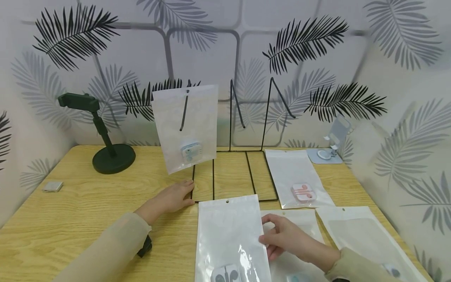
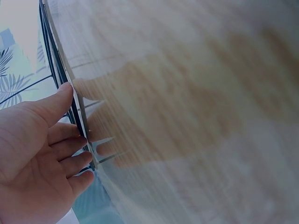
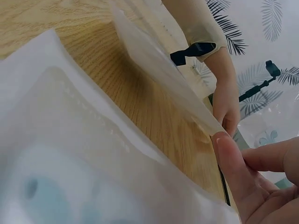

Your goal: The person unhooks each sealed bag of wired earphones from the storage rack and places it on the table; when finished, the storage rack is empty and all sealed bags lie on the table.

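Observation:
My right hand (image 1: 287, 239) pinches the right edge of a white zip pouch (image 1: 229, 231), which is raised at the front middle. Through its clear front shows a case of white-and-grey earphones (image 1: 225, 273). In the right wrist view the thumb (image 3: 229, 151) lies along the pouch's edge. At the left side of a black wire display rack (image 1: 213, 176), my left hand (image 1: 172, 197) rests on the table with fingertips touching the base wire. A similar pouch (image 1: 172, 113) with a blue earphone case (image 1: 191, 152) hangs on the rack's left hook. Two other hooks (image 1: 237, 103) carry nothing.
Right of the rack lies a pouch with a pink earphone case (image 1: 303, 192). More pouches (image 1: 366, 231) lie at the front right, partly overlapped by my right arm. A black phone stand (image 1: 114, 158), a light blue stand (image 1: 336, 137) and a small white square item (image 1: 53, 186) stand around.

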A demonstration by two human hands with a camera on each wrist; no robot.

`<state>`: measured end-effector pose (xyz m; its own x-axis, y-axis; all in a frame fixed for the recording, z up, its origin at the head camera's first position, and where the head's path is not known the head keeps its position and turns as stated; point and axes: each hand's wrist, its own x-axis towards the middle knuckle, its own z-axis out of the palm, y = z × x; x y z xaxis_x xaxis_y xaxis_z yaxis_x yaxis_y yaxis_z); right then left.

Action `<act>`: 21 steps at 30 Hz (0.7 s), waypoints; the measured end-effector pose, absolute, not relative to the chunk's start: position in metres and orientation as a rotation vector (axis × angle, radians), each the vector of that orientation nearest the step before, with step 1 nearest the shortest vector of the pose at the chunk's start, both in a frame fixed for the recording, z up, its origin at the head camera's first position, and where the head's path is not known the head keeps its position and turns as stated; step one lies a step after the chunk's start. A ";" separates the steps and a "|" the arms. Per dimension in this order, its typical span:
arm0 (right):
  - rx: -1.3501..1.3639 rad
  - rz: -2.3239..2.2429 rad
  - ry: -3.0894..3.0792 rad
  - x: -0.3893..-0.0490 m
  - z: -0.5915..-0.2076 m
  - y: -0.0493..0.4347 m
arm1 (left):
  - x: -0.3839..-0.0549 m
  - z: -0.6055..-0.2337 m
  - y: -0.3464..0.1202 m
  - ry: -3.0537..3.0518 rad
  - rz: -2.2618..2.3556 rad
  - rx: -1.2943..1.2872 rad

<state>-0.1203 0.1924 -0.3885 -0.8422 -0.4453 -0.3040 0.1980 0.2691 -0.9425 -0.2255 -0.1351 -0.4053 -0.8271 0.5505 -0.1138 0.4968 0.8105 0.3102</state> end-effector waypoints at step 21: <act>-0.380 -1.399 2.004 -0.122 -0.392 0.180 | -0.227 -0.408 -0.136 2.799 0.387 0.819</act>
<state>-0.1221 0.1798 -0.3919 -0.7427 -0.5728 -0.3469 0.1285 0.3865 -0.9133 -0.2275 -0.1360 -0.4080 -0.8267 0.5505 -0.1163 0.4983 0.8124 0.3028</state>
